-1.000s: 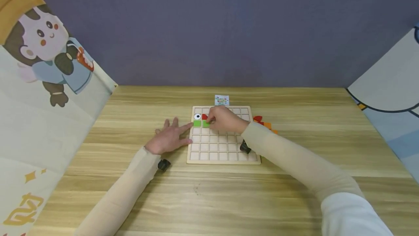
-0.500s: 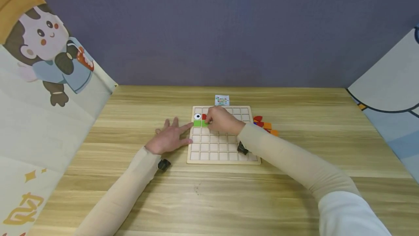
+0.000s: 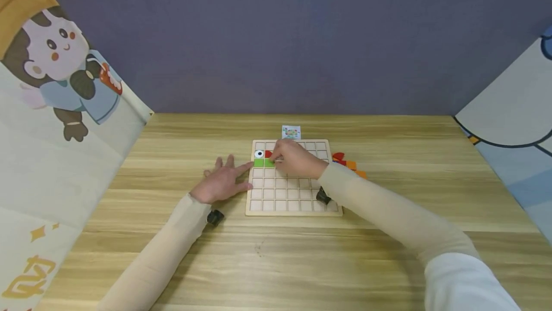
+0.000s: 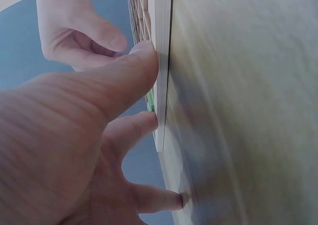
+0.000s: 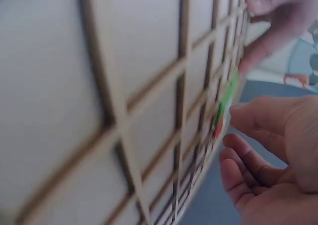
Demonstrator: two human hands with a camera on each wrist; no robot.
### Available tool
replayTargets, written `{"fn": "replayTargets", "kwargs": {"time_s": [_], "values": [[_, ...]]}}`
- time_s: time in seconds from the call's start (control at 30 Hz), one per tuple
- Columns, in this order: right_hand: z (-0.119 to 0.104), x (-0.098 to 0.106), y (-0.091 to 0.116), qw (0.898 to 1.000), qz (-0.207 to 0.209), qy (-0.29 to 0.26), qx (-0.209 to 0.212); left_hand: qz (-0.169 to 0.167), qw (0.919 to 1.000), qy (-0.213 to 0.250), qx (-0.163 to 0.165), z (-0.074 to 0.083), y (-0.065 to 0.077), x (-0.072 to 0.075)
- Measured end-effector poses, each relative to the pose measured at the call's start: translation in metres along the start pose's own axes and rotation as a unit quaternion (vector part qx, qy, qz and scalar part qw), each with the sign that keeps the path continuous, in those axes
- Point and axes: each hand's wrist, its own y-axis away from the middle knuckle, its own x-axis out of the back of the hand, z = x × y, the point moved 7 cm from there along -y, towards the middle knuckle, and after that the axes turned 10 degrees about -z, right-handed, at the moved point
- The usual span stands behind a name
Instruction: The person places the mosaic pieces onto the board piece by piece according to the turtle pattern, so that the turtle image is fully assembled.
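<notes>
A light wooden grid board [image 3: 281, 193] lies on the table. In its upper left cells sit a white eye tile [image 3: 259, 154], a red tile [image 3: 268, 154] and two green tiles [image 3: 258, 163] below them. My left hand [image 3: 222, 183] has its fingers spread, thumb and index fingertip against the board's left edge. Another finger reaches down to the table in the left wrist view. Bent over the upper part of the board, my right hand [image 3: 295, 158] has its fingertips right at the second green tile. The right wrist view shows its thumb and loosely curled fingers apart, no tile visible between them.
Several red, orange and blue pieces [image 3: 351, 165] lie right of the board, partly hidden by the right sleeve. A small printed card [image 3: 291, 132] is at the board's far edge. A dark panel [image 3: 302, 52] rises behind the table [image 3: 276, 258].
My right fingertips have shifted slightly at the second green tile, and more of that tile shows beside the first. My left hand stays at the board's edge.
</notes>
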Motion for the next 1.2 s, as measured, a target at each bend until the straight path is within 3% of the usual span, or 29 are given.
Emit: {"fn": "replayTargets", "kwargs": {"time_s": [0.23,0.5,0.63,0.93,1.2], "values": [[0.025,0.025,0.03,0.998,0.015,-0.04,-0.041,0.003,1.0,0.0,-0.005,0.002,0.001,0.0],[0.063,0.039,0.081,0.996,0.027,-0.024,-0.078,0.0,1.0,-0.005,-0.005,0.0,0.003,0.0],[0.075,0.038,0.105,0.996,0.035,-0.003,-0.082,0.002,1.0,-0.005,-0.006,0.0,0.004,-0.001],[0.072,0.022,0.152,0.995,0.055,0.046,-0.064,0.001,0.9999,-0.003,-0.013,0.0,0.006,-0.002],[0.075,0.005,0.169,0.994,0.066,0.047,-0.076,-0.002,0.9999,-0.003,-0.011,0.0,0.007,-0.004]]}}
